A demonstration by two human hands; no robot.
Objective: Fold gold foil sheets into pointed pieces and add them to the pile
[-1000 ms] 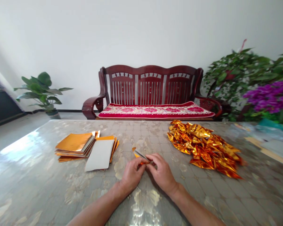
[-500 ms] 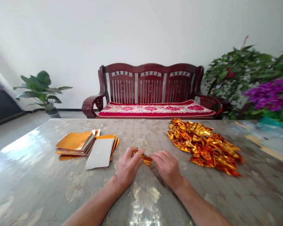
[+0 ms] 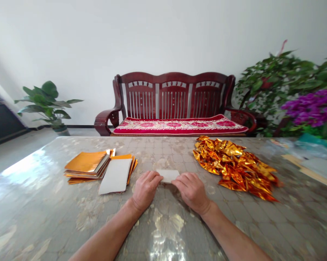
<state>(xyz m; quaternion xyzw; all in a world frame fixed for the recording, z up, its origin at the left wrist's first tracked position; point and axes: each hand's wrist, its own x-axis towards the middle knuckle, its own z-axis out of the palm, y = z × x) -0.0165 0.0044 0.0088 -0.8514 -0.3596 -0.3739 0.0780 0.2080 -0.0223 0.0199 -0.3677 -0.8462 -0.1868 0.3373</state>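
My left hand (image 3: 145,189) and my right hand (image 3: 192,190) rest side by side on the glossy table (image 3: 43,203), fingers curled. Between their fingertips lies a small folded piece of paper (image 3: 168,175), its pale side up, pinched at both ends and pressed flat on the tabletop. Left of my hands sit two stacks of flat gold foil sheets (image 3: 87,164), the nearer one (image 3: 117,175) topped by a sheet lying white side up. To the right is a heap of folded gold foil pieces (image 3: 234,166).
A red wooden bench (image 3: 174,105) with a red cushion stands behind the table. A potted plant (image 3: 47,105) is at far left; green foliage and purple flowers (image 3: 310,108) fill the right. Plastic bags and flat items (image 3: 307,159) lie at the table's right edge.
The gold piece held slightly above the table has been turned and pressed down flat, now showing its pale side. Both hands moved a little forward and lower.
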